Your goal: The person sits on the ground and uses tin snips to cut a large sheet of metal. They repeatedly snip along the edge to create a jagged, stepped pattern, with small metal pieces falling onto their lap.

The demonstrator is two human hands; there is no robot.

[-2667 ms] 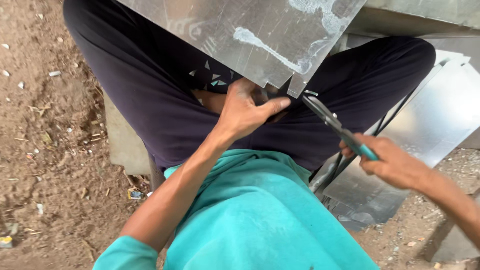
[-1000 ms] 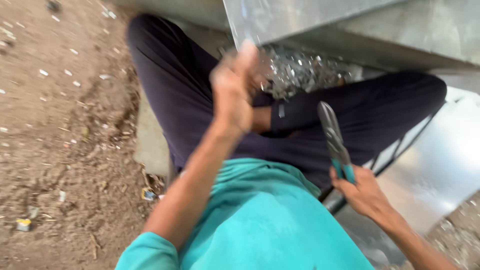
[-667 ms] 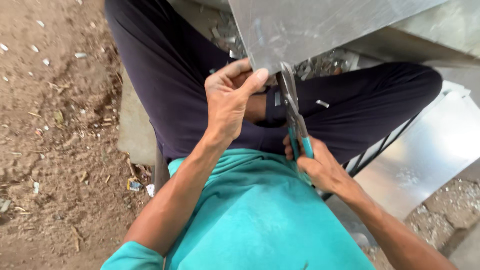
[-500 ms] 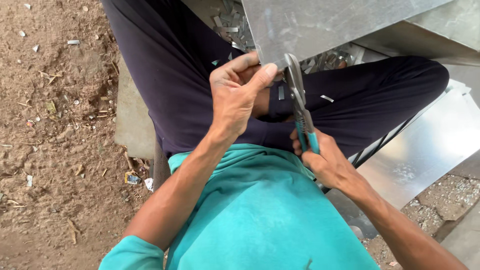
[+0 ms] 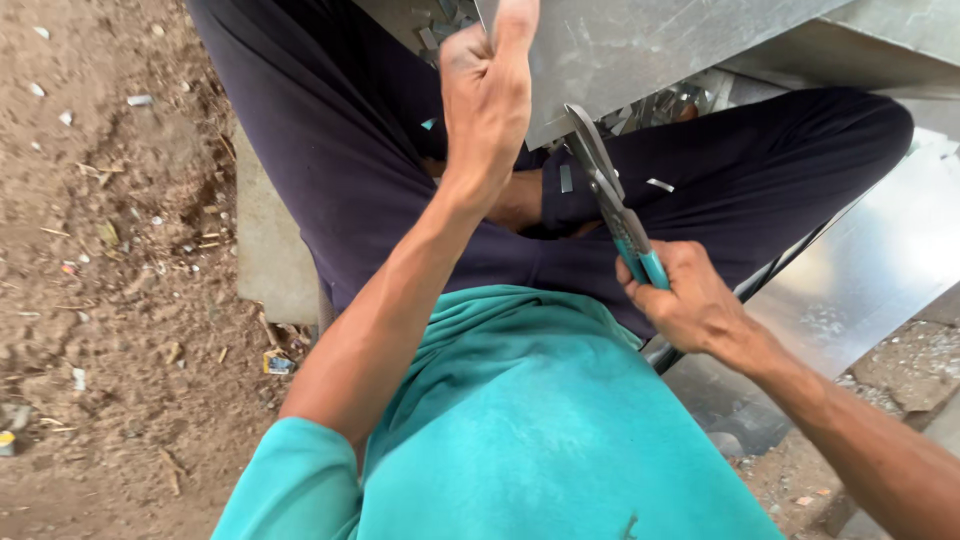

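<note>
Two hands, snips (image 5: 607, 195), galvanised sheet (image 5: 640, 50)

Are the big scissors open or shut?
Shut, it looks like. The snips in the right hand show their blades together as one point, beside the metal sheet.

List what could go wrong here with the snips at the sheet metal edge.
The bare left hand grips the grey galvanised metal sheet by its cut edge, which might slice the fingers. The teal-handled tin snips in the right hand work just above the dark-trousered legs, so a slip may jab the thigh. Small metal offcuts lie on the trousers and could prick.
</note>
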